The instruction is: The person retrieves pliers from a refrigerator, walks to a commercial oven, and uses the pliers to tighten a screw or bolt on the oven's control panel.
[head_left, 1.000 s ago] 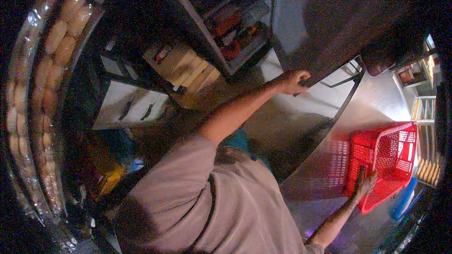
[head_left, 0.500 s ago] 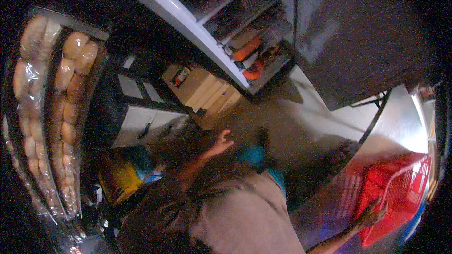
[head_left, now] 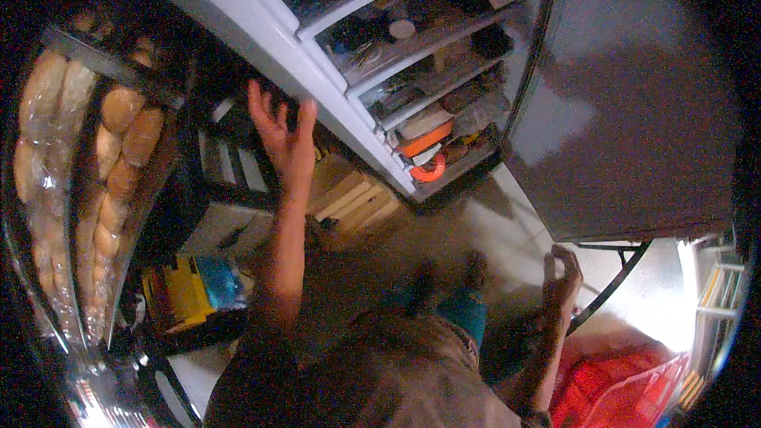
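Observation:
My left hand (head_left: 281, 123) is raised with spread fingers, empty, beside the white frame of an open cabinet (head_left: 333, 87) with several shelves of dark and orange items. My right hand (head_left: 561, 277) is at the lower right, below the grey door (head_left: 618, 135), fingers apart and loosely curved, with nothing visible in it. A red plastic basket (head_left: 594, 388) lies below that hand on the steel counter. Left of my left hand are long rows of clear-bagged bread rolls (head_left: 119, 158) on a rack.
Stacked cardboard boxes (head_left: 357, 206) stand on the floor below the cabinet. A yellow and blue object (head_left: 178, 293) sits at the lower left. A dark bent metal bar (head_left: 606, 285) runs beside the counter, and pale racks (head_left: 717, 285) are at the far right.
My left hand has left the dark edge it was on, dropped, and risen to the cabinet's frame. My right hand has left the red basket and moved up and left. The view has shifted.

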A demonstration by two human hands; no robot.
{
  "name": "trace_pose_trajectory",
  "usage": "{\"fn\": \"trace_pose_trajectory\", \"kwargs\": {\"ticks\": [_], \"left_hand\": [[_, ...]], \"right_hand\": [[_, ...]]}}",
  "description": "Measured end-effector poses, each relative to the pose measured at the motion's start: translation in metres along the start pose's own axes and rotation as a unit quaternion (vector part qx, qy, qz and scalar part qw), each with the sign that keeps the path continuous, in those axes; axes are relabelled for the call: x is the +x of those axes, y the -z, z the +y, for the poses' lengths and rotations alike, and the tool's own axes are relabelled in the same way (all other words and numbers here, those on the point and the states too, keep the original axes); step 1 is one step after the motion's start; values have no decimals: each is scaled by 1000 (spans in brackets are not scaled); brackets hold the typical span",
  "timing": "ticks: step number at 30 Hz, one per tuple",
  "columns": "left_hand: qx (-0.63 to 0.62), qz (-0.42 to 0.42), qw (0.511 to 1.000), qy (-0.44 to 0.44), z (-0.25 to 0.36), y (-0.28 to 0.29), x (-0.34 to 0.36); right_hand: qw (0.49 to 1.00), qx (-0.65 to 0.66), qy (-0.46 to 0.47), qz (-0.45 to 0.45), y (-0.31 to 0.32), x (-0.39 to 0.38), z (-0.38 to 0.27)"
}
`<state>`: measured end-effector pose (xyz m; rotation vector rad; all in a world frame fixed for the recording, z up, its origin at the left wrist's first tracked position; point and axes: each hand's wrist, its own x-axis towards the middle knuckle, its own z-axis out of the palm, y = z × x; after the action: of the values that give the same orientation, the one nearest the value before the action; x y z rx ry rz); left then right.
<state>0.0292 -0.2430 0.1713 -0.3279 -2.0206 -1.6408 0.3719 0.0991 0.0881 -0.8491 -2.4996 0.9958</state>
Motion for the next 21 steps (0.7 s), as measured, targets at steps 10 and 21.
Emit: {"fn": "trace_pose_trajectory", "kwargs": {"ticks": [10, 21], "left_hand": [[73, 118, 990, -20, 21, -43, 34], [84, 160, 984, -11, 13, -40, 34]], "right_hand": [[902, -21, 354, -246, -9, 194, -95], [902, -89, 279, -317, 38, 359, -96]]}}
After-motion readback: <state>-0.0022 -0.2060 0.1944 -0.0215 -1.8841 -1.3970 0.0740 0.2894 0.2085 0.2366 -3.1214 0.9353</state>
